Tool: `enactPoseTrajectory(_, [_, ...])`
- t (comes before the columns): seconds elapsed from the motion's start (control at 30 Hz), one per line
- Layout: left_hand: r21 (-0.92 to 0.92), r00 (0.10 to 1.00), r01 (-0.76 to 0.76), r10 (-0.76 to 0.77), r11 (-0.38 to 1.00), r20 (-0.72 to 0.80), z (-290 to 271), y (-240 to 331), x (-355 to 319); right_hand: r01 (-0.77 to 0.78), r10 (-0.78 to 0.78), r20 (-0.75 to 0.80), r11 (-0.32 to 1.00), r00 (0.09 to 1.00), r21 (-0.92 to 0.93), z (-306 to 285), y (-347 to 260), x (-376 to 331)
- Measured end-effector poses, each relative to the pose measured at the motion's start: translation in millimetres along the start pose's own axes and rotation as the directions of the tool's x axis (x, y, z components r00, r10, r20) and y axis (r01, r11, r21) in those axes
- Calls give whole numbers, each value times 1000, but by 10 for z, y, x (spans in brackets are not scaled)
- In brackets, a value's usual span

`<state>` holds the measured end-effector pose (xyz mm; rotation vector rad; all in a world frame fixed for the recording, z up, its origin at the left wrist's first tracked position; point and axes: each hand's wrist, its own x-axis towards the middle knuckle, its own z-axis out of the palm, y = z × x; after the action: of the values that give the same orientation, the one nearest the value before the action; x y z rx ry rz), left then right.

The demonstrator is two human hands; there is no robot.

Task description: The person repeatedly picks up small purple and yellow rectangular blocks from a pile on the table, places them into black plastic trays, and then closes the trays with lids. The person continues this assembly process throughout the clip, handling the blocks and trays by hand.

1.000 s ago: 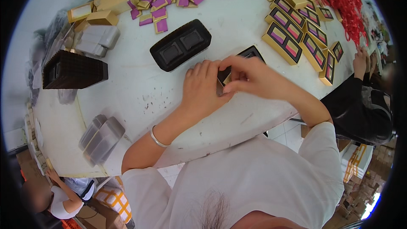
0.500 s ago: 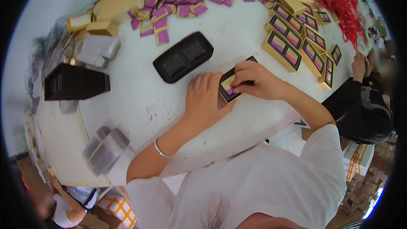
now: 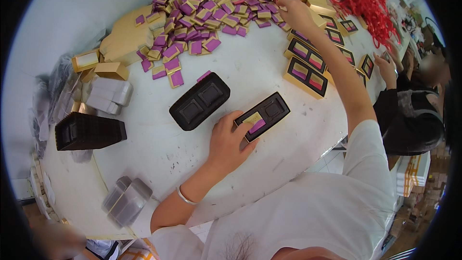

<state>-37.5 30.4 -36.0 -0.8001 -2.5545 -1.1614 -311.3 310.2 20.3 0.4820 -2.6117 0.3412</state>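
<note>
Left hand (image 3: 227,143) on box (image 3: 264,116), black trays (image 3: 200,102) beside

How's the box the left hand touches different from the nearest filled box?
The touched box has one packet and a bare slot; the filled box has two packets, one with purple, one with pink. The left hand is on the touched box; no hand is on the filled box. Both look black inside.
</note>
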Motion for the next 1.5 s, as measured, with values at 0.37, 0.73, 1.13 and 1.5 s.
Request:
enactPoseTrajectory(0.37, [8,999,-35,35,999,-39,-4,-24,7,-46,187,288,900,939,-434,322,423,470])
enactPoseTrajectory(0.73, [58,999,-8,11,998,-43,26,50,9,367,-418,437,908,796,201,-824,-1567,-1728])
enactPoseTrajectory(1.13, [76,998,-28,32,997,-49,32,34,11,164,-357,209,776,910,610,-651,-1220,-1892])
enactPoseTrajectory(1.5, [-26,998,58,-57,998,28,-49,37,34,-110,-303,345,590,888,800,-510,-1041,-1765])
